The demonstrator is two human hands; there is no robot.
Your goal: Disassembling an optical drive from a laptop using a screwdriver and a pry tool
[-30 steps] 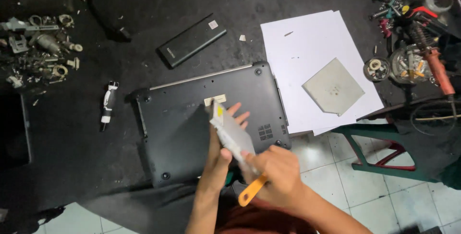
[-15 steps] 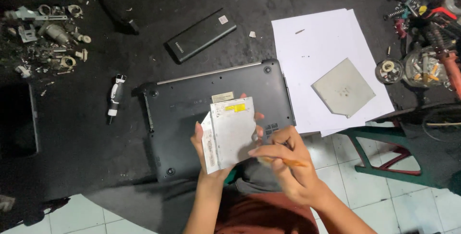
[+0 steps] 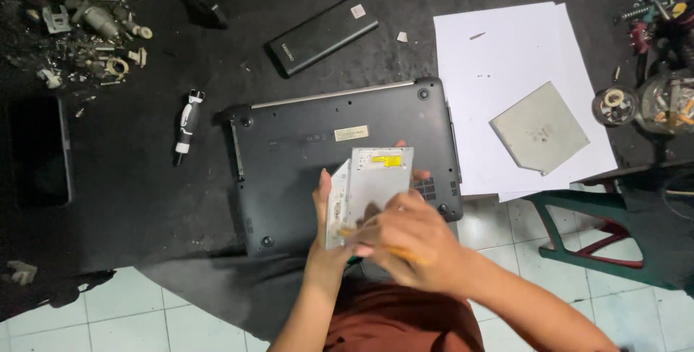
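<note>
My left hand (image 3: 329,240) holds a flat silver optical drive (image 3: 372,182) upright above the upturned black laptop (image 3: 318,149); the drive shows a white label with a yellow patch. My right hand (image 3: 408,240) lies over the drive's lower edge and grips an orange-handled screwdriver (image 3: 394,252), mostly hidden by the fingers. Both hands are over the laptop's near right part.
White paper sheets (image 3: 506,56) at the right carry a grey square metal plate (image 3: 538,128). A black battery pack (image 3: 322,34) lies behind the laptop, a small black-and-white tool (image 3: 186,124) to its left. Metal parts (image 3: 87,27) pile far left; tools and jars (image 3: 661,70) far right. Green stool frame (image 3: 600,229) below.
The drive has turned from edge-on to face up toward me. My right hand has moved up from below onto the drive's lower edge with the screwdriver.
</note>
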